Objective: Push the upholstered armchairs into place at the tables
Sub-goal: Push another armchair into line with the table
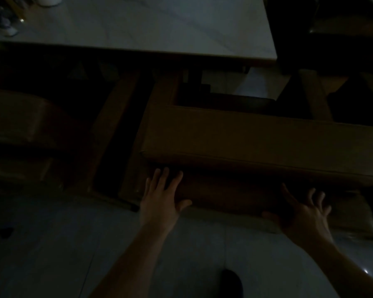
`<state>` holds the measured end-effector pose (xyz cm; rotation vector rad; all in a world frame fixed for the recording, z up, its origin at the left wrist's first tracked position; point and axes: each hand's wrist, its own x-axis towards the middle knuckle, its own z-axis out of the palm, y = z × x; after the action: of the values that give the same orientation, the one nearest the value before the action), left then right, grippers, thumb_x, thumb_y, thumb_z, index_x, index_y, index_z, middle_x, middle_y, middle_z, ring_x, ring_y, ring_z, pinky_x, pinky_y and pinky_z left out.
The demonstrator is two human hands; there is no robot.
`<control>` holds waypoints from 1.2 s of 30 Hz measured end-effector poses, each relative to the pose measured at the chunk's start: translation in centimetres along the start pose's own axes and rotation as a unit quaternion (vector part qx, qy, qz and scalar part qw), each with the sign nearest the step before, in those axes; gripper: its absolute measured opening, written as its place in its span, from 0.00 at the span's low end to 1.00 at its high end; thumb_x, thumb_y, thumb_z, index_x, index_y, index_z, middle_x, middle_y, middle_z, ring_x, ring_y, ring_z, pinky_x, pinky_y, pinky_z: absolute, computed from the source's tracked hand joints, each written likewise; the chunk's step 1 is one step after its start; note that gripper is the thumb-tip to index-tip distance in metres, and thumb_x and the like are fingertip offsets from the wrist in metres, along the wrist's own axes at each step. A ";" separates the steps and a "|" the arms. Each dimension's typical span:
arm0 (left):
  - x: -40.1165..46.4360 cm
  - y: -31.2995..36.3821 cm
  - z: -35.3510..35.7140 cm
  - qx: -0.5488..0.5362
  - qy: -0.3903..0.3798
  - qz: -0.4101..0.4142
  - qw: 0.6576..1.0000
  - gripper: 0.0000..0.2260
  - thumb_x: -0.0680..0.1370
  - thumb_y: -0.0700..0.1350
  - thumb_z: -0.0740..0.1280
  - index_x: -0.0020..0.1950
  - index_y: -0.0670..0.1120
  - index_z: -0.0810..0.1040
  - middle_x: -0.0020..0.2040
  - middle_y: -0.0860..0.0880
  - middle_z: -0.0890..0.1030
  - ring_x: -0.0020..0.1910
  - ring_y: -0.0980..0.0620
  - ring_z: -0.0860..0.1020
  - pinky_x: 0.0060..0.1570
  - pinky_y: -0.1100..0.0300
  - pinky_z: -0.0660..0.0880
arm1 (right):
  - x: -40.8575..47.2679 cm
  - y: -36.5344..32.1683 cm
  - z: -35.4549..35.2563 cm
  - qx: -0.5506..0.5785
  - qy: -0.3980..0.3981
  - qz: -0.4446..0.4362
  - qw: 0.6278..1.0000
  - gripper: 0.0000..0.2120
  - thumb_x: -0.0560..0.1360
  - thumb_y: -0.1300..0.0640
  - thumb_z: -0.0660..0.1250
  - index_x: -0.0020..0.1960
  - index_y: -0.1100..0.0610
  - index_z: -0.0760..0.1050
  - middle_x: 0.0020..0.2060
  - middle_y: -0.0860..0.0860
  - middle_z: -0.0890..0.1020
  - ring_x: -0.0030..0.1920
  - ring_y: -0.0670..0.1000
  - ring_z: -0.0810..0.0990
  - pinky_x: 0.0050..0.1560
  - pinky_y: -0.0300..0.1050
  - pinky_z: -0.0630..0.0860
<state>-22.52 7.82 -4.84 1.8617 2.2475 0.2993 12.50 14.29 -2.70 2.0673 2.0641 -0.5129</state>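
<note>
Armchair (256, 138) back just ahead — left hand (162, 196), right hand (304, 211) flat vs it

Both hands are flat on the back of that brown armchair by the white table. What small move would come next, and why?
Probably a steady forward push. The left hand and right hand press open-fingered against the back of the armchair, and the chair's back stands short of the edge of the table, with part of the seat in view, so it seems not fully tucked in.
</note>
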 end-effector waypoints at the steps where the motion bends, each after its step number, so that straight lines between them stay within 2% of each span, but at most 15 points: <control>1: 0.3 0.2 0.0 -0.004 -0.001 -0.001 1.000 0.36 0.74 0.69 0.62 0.78 0.60 0.57 0.80 0.48 0.56 0.79 0.45 0.48 0.76 0.44 0.49 | 0.2 0.0 -0.1 0.003 0.008 -0.001 1.000 0.49 0.64 0.20 0.52 0.79 0.37 0.43 0.78 0.66 0.45 0.77 0.70 0.39 0.74 0.74 0.47; 15: 0.0 0.7 0.3 0.009 0.019 -0.010 1.000 0.36 0.74 0.70 0.61 0.78 0.59 0.58 0.79 0.46 0.60 0.78 0.44 0.51 0.76 0.44 0.53 | 0.9 0.6 -0.5 0.022 0.009 -0.007 1.000 0.51 0.61 0.19 0.52 0.79 0.38 0.47 0.78 0.67 0.47 0.77 0.70 0.41 0.73 0.75 0.49; 22: 0.3 1.0 0.7 -0.001 0.011 -0.011 1.000 0.36 0.73 0.70 0.61 0.78 0.59 0.58 0.79 0.46 0.60 0.79 0.45 0.50 0.76 0.44 0.52 | 1.2 1.0 -0.2 0.031 0.023 -0.006 0.999 0.50 0.61 0.19 0.52 0.79 0.38 0.49 0.78 0.67 0.48 0.77 0.71 0.41 0.73 0.76 0.49; 31: 0.5 0.7 0.7 0.001 0.005 -0.009 1.000 0.36 0.73 0.69 0.63 0.77 0.60 0.58 0.79 0.47 0.59 0.79 0.46 0.49 0.76 0.44 0.53 | 1.2 0.9 0.0 0.015 0.020 -0.004 1.000 0.52 0.60 0.18 0.49 0.79 0.38 0.46 0.78 0.66 0.46 0.77 0.70 0.39 0.73 0.75 0.48; 36: 0.7 1.2 -0.4 0.011 -0.041 -0.016 0.999 0.37 0.73 0.70 0.62 0.78 0.60 0.54 0.80 0.47 0.55 0.79 0.46 0.45 0.76 0.44 0.49 | 0.5 0.5 -0.9 -0.022 -0.009 -0.003 1.000 0.51 0.61 0.18 0.47 0.79 0.37 0.39 0.78 0.66 0.43 0.77 0.71 0.39 0.74 0.73 0.48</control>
<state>-21.63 8.70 -4.17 1.8120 2.2315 0.1907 13.11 15.09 -2.11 2.0253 2.0528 -0.4806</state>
